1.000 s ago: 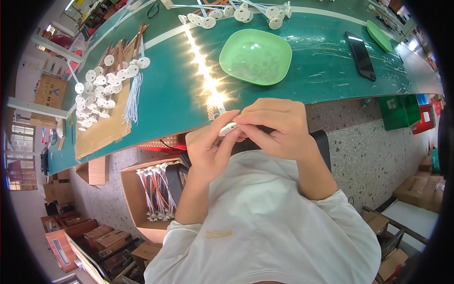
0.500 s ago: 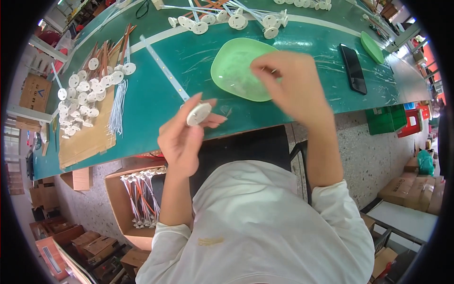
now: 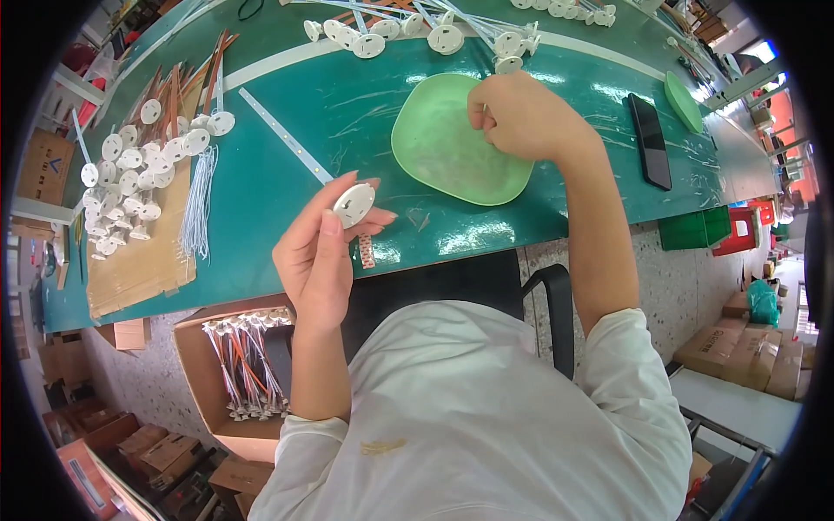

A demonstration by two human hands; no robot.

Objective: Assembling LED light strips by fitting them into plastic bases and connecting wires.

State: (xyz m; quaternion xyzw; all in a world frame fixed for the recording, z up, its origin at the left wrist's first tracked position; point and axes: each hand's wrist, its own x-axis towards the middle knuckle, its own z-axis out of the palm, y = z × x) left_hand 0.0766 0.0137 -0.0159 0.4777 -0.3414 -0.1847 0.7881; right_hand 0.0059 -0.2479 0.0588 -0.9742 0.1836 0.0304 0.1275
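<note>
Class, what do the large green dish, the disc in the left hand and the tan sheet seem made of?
Green dish: probably smooth plastic; even colour, rounded rim.
Disc in left hand: likely smooth plastic; uniform white, small slots.
Tan sheet: apparently matte cardboard; brown colour.

The disc (image 3: 354, 206) is white with small dark slots, the light strip (image 3: 287, 136) pale bluish-white with a row of small spots, and the short tape (image 3: 366, 251) white with a repeating copper-orange pattern. The counter (image 3: 252, 226) is green with pale scratch marks, the dish (image 3: 417, 130) light green, the phone (image 3: 650, 141) black, the cardboard sheet (image 3: 139, 282) tan, and the wire bundle (image 3: 200, 204) white. The shirt (image 3: 460, 408) is white with a yellowish mark, the chair (image 3: 434, 282) black, and the floor (image 3: 165, 373) speckled grey.
</note>
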